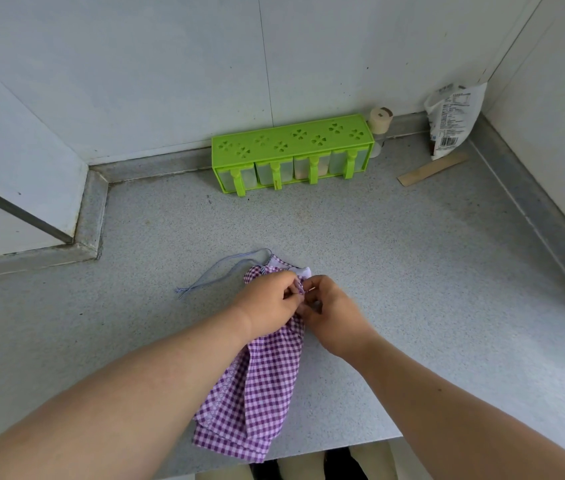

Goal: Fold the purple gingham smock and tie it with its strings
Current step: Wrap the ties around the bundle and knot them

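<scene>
Fingers: both sets curl inward and meet over the upper end of the folded purple-and-white gingham smock (260, 386), pinching a small gathered bit of checked cloth between them; whether a string is also in the pinch cannot be told.
Left hand (267, 303): back of the hand up, lying on the upper left part of the smock, bare forearm coming in from the lower left.
Right hand (333, 313): just beside the left hand, fingertips touching the same gathered spot, bare forearm coming in from the lower right.
Smock: folded into a long narrow bundle, lying lengthwise on the worktop from the near edge away toward the hands; a white lining shows at its far end.
Strings (218, 271): thin pale blue strings run in a loop from the far end of the smock out to the left, their loose ends lying on the worktop.
Worktop (412, 271): grey speckled stone, set into a corner of pale tiled walls with a raised grey rim.
Back wall: a lime-green plastic spice rack with four clear drawers (291, 154) stands there, a small cork-topped jar (380, 126) just beside its right end.
Far right corner: a white printed bag (454, 116) leans against the wall, a flat wooden stick (432, 173) lying near it.
</scene>
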`<state>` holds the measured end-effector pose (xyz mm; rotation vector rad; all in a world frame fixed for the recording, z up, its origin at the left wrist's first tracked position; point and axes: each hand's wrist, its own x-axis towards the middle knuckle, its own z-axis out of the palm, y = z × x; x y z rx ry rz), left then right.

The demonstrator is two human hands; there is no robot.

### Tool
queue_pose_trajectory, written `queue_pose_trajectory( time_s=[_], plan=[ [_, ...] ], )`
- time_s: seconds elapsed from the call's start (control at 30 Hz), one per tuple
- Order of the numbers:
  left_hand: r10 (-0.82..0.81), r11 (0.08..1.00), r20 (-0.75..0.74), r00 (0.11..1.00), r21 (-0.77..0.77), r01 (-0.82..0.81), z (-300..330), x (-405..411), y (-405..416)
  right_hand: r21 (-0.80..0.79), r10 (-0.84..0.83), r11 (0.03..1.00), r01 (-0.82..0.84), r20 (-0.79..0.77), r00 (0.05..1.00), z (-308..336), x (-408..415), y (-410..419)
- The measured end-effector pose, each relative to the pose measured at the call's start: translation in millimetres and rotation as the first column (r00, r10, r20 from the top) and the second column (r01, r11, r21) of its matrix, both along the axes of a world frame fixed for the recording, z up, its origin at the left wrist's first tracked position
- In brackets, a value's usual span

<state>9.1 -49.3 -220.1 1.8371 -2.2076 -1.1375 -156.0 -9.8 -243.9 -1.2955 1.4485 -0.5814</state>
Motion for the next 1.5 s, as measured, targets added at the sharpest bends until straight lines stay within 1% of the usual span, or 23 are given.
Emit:
queue_pose_trajectory(
  time_s=[0.07,0.1,0.17,0.27,0.33,0.4,0.47,0.5,0.57,0.6,0.63,0.73,0.83,0.97,1.07,1.1,1.17,1.2,1.23,1.27,1.33,1.4,1.5],
  plan=[
    [-0.013,1.000,0.015,1.000,0.010,0.012,1,3,-2,0.036,0.045,0.998,-0.047,0.065,0.997,-1,2,-1],
    [-0.017,1.000,0.017,1.000,0.017,0.016,0,3,-2,0.056,0.061,0.996,-0.065,0.070,0.996,-2,3,-2],
    [-0.018,0.999,0.014,1.000,0.036,0.017,0,3,-2,0.087,0.085,0.993,-0.085,-0.001,0.996,-4,8,-5],
    [0.004,0.998,0.014,1.000,0.067,-0.005,-2,2,-1,0.097,0.076,0.993,-0.061,-0.162,0.984,-2,12,-10],
    [0.028,0.995,0.013,1.000,0.095,-0.029,-2,3,-1,0.127,0.021,0.992,0.001,-0.173,0.985,-1,10,-11],
    [0.042,0.993,0.017,0.999,0.112,-0.043,-3,3,-1,0.166,-0.073,0.982,0.093,-0.122,0.990,-3,6,-8],
    [0.054,0.991,0.015,0.998,0.123,-0.056,-3,2,-1,0.186,-0.114,0.975,0.124,-0.063,0.991,-5,3,-5],
    [0.061,0.990,0.011,0.998,0.128,-0.062,-3,2,-1,0.199,-0.107,0.974,0.108,-0.016,0.994,-7,1,-3],
    [0.065,0.988,0.005,0.998,0.139,-0.065,-3,0,-2,0.250,-0.103,0.966,0.069,0.126,0.987,-6,-1,0],
    [0.070,0.986,-0.007,0.998,0.151,-0.068,-3,0,-2,0.269,-0.094,0.962,0.045,0.169,0.981,-5,-1,0],
    [0.080,0.983,-0.027,0.996,0.166,-0.074,-2,0,-1,0.268,-0.068,0.963,0.021,0.165,0.984,-4,0,-2],
    [0.101,0.976,-0.061,0.993,0.199,-0.087,0,-2,-1,0.215,0.055,0.975,-0.052,-0.011,0.998,-1,4,-7],
    [0.111,0.970,-0.066,0.992,0.223,-0.094,0,-2,-3,0.151,0.036,0.988,-0.015,-0.138,0.990,-3,2,-6],
    [0.085,0.973,-0.007,0.996,0.218,-0.082,4,-5,-4,0.098,-0.077,0.991,0.090,-0.127,0.989,-3,-7,5],
    [0.089,0.967,0.021,0.996,0.239,-0.091,5,-7,-5,0.023,-0.056,0.998,0.063,-0.211,0.976,-4,-7,10],
    [0.090,0.963,0.025,0.996,0.251,-0.094,5,-8,-6,0.024,-0.054,0.998,0.060,-0.202,0.978,-5,-7,11],
    [0.080,0.962,0.039,0.996,0.257,-0.087,6,-9,-6,0.079,-0.043,0.996,0.050,-0.094,0.995,-4,-9,9],
    [0.074,0.963,0.046,0.996,0.255,-0.083,7,-9,-6,0.106,-0.015,0.994,0.020,-0.049,0.999,-3,-8,8],
    [0.072,0.963,0.047,0.996,0.256,-0.082,7,-10,-6,0.112,0.026,0.993,-0.021,-0.045,0.999,-3,-7,7],
    [0.071,0.962,0.044,0.997,0.260,-0.080,7,-10,-6,0.112,0.059,0.992,-0.051,-0.073,0.996,-3,-6,7],
    [0.078,0.956,0.044,0.996,0.280,-0.087,8,-11,-6,0.085,0.069,0.995,-0.055,-0.162,0.984,-5,-5,6],
    [0.073,0.949,0.059,0.996,0.303,-0.088,9,-11,-8,0.019,0.055,0.998,-0.052,-0.236,0.970,-9,-6,7],
    [0.058,0.940,0.074,0.996,0.331,-0.080,10,-12,-12,-0.108,0.077,0.987,-0.118,-0.325,0.943,-12,-10,9]
  ],
)
